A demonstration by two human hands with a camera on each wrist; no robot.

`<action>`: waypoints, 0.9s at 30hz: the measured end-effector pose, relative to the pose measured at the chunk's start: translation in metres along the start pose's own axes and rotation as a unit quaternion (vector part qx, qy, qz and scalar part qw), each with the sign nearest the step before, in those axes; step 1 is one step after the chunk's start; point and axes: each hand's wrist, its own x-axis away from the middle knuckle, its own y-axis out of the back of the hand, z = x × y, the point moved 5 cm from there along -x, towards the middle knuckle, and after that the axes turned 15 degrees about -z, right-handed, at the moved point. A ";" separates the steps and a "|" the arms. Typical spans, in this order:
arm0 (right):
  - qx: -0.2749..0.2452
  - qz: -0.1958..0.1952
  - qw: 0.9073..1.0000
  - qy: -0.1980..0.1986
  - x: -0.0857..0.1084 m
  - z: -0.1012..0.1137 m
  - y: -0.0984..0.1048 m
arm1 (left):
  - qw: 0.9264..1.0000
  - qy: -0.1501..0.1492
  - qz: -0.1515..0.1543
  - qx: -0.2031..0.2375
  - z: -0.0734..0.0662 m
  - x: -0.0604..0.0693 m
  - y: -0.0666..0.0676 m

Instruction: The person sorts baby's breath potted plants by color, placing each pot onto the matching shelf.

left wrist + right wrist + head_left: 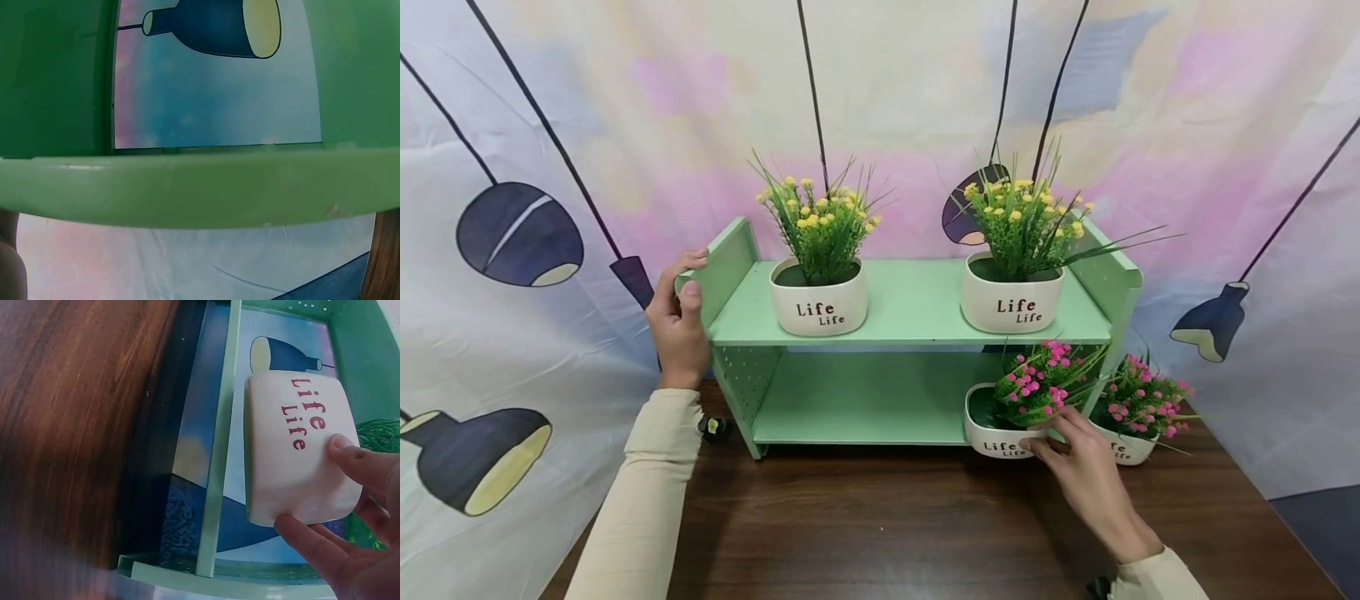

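A green two-tier shelf (865, 400) stands on the wooden table. My left hand (681, 325) is at its upper left side panel, fingers loosely bent around the edge; the left wrist view shows the panel's edge (200, 190) close up. My right hand (1093, 475) grips a white pot (1000, 442) with pink flowers (1037, 379) by its right side, at the front right of the lower tier. In the right wrist view, thumb and fingers of the hand (356, 512) pinch the pot (300, 450), "Life" lettering showing. Whether its base touches the shelf, I cannot tell.
Two white pots with yellow flowers, a left one (818, 310) and a right one (1011, 304), stand on the top tier. Another pink-flowered pot (1131, 446) is on the table (880, 533) by the shelf's right side. A patterned cloth (895, 100) hangs behind.
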 end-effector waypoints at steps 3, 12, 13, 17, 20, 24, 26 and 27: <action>-0.003 -0.003 1.000 -0.001 -0.001 -0.003 -0.004 | 1.000 0.003 0.001 0.001 0.005 0.000 0.000; 0.004 0.048 0.998 -0.051 -0.003 -0.013 -0.019 | 1.000 0.007 -0.001 0.006 -0.001 0.000 -0.001; 0.007 0.051 0.997 -0.050 -0.003 -0.013 -0.020 | 1.000 0.008 -0.003 0.006 0.003 0.000 0.000; 0.001 0.056 0.997 -0.052 -0.005 -0.014 -0.024 | 1.000 0.009 -0.005 0.001 0.012 -0.001 0.005; -0.004 0.057 0.997 -0.056 -0.007 -0.014 -0.026 | 1.000 0.009 -0.002 -0.003 0.013 -0.001 0.004; -0.010 0.061 0.996 -0.063 -0.008 -0.015 -0.028 | 1.000 0.012 -0.002 -0.002 0.012 -0.001 0.003; -0.013 0.063 0.996 -0.067 -0.008 -0.016 -0.030 | 1.000 0.012 -0.003 0.000 0.010 0.000 0.002; -0.014 0.064 0.996 -0.068 -0.009 -0.016 -0.030 | 1.000 0.012 -0.003 0.001 0.010 0.000 0.002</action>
